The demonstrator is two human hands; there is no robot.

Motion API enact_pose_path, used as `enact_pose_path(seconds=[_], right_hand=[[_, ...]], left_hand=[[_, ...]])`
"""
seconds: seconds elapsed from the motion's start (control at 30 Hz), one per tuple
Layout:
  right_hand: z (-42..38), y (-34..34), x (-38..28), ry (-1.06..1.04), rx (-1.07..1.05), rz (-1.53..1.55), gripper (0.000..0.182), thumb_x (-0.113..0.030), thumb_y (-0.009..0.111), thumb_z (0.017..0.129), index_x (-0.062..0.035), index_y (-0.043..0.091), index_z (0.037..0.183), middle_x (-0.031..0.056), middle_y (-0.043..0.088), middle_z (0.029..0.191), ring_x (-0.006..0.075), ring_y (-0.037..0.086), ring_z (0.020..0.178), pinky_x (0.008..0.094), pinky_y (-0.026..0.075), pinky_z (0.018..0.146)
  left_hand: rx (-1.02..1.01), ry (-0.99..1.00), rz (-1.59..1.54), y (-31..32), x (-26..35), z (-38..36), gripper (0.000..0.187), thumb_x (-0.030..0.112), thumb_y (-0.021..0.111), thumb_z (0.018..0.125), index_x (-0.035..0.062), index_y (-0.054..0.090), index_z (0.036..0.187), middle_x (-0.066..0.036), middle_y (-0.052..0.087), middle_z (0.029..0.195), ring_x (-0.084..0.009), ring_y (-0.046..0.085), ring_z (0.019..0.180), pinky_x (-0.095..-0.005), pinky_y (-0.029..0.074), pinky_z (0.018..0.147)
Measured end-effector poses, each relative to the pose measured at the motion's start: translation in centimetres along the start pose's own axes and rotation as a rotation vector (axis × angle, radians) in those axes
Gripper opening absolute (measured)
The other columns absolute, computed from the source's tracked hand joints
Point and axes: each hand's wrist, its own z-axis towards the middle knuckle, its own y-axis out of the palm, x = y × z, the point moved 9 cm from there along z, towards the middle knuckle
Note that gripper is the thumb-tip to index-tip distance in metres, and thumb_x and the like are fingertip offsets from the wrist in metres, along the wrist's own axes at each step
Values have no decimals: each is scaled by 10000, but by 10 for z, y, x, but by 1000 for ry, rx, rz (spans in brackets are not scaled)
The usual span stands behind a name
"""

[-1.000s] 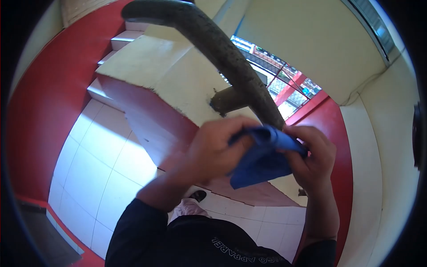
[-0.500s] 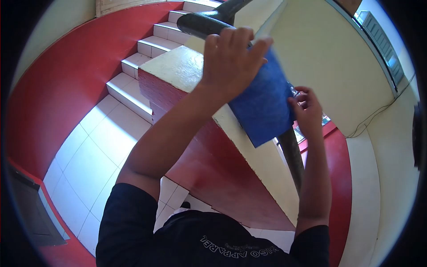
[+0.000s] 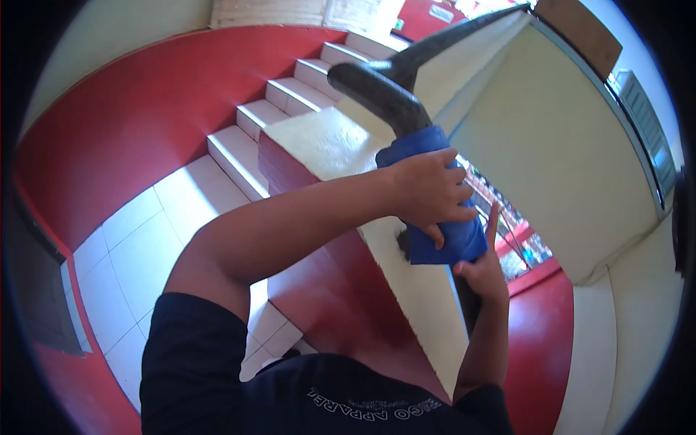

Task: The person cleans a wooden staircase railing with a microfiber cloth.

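We see the blue cloth bent around the dark handrail, on the near side of its bend and above the cream ledge. Our left hand reaches over from the left, its grip clamped on the cloth with the fingers curved across it, probably so that it hugs the round rail. Our right hand is at the near right corner, one finger extended, perhaps to steady that end; we cannot tell whether its grip has closed. The stairs rise far left.
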Motion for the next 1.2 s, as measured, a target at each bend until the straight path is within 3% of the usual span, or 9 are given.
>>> enact_pose_path(seconds=[0.1, 0.27, 0.4, 0.53, 0.6, 0.7, 0.8, 1.0, 1.2], right_hand=[[-1, -6, -2, -100, 3, -128, 1636, -678, 884, 530, -99, -257, 1549, 258, 470, 1455, 335, 530, 1310, 431, 395, 1112], [-8, -11, -8, -120, 113, -4, 1617, -795, 777, 529, -101, -281, 1537, 252, 486, 1439, 343, 545, 1290, 434, 438, 1074], [-9, -51, 14, -220, 342, 294, 1196, -828, 523, 793, -187, -81, 1600, 220, 536, 1389, 296, 716, 1009, 410, 585, 866], [-14, -56, 18, -189, 342, 406, 1056, -735, 537, 880, -160, 26, 1602, 177, 674, 1136, 261, 737, 852, 352, 593, 793], [-15, -50, 7, -238, 350, 302, 1045, -711, 557, 890, -99, 83, 1593, 150, 685, 1044, 236, 707, 872, 345, 561, 824], [-21, -43, 0, -275, 353, 121, 1071, -710, 583, 879, -44, 123, 1581, 126, 677, 1006, 224, 663, 946, 363, 515, 885], [-21, -46, 3, -270, 397, 78, 1033, -706, 587, 886, -48, 178, 1569, 130, 665, 1045, 225, 659, 957, 375, 511, 900], [26, 10, -78, -230, 178, -565, 1191, -434, 845, 762, -110, 75, 1612, 282, 488, 1438, 432, 522, 1306, 529, 430, 1063], [68, 60, -88, 6, 61, -777, 1195, -207, 873, 727, -142, 74, 1613, 282, 564, 1336, 427, 629, 1154, 456, 529, 950]], left_hand=[[168, 92, 8, -16, -14, -10, 500, 548, 715, 811, 193, 682, 1162, -17, 688, 1121, -233, 633, 1100, -484, 425, 985], [419, -195, 14, -16, 5, -15, 362, 447, 698, 860, 163, 720, 1083, -38, 703, 1158, -260, 623, 1166, -531, 387, 1072], [318, -74, 34, -27, -20, -20, 315, 402, 669, 889, 156, 724, 1077, -60, 716, 1148, -266, 649, 1142, -510, 425, 1059], [286, -244, 6, -55, -114, -51, 285, 390, 625, 914, 147, 748, 995, -86, 738, 1079, -263, 708, 999, -430, 502, 977], [82, -787, -178, -42, -175, -79, 301, 406, 627, 914, 141, 753, 982, -75, 739, 1053, -270, 706, 987, -410, 515, 945], [-28, -1005, -284, -40, -179, -80, 327, 393, 647, 923, 102, 755, 1026, -104, 731, 1086, -336, 661, 1125, -469, 465, 1031], [436, -610, 38, -51, -115, -63, 326, 385, 683, 900, 117, 750, 1073, -99, 730, 1073, -310, 663, 1125, -473, 435, 1061], [502, -377, 73, -52, -100, -61, 324, 385, 704, 893, 129, 739, 1089, -96, 738, 1069, -302, 686, 1076, -461, 485, 1006], [333, -927, -72, -53, -177, -98, 401, 455, 607, 946, 107, 743, 1091, -155, 738, 1023, -364, 697, 955, -435, 545, 858]])
